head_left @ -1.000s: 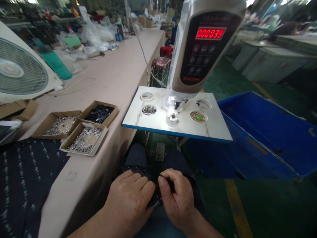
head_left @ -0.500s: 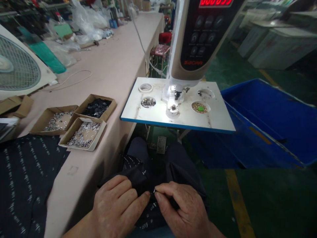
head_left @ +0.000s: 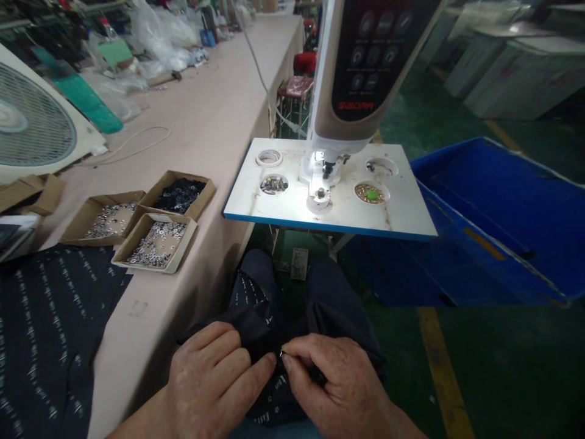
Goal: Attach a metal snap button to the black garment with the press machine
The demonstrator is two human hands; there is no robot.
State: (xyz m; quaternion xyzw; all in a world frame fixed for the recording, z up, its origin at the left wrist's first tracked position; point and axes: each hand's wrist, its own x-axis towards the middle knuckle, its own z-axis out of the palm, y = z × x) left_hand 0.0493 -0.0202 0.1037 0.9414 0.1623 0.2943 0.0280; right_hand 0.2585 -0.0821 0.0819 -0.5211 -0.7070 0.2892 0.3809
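Black fabric with white lettering [head_left: 274,402] lies across my lap. My left hand [head_left: 210,378] is closed on it, the index finger stretched along the cloth toward the middle. Thumb and forefinger of my right hand [head_left: 331,378] pinch a small shiny metal piece [head_left: 281,353] right at the left fingertip, against the fabric. Its exact shape is too small to tell. Beyond my knees stands a button-press machine [head_left: 320,177] with a lit work point above a white tabletop [head_left: 283,210].
On the long table [head_left: 219,116] at left sit a box of metal rings [head_left: 176,259], another box of metal parts [head_left: 73,228], a box of dark pieces [head_left: 201,213], more printed fabric [head_left: 46,329] and a fan [head_left: 41,116]. A blue bin [head_left: 503,207] stands at right.
The view has shifted slightly. My right fingertips and the metal piece have come a little closer to the left index finger. The machine's red display has left the top of the view.
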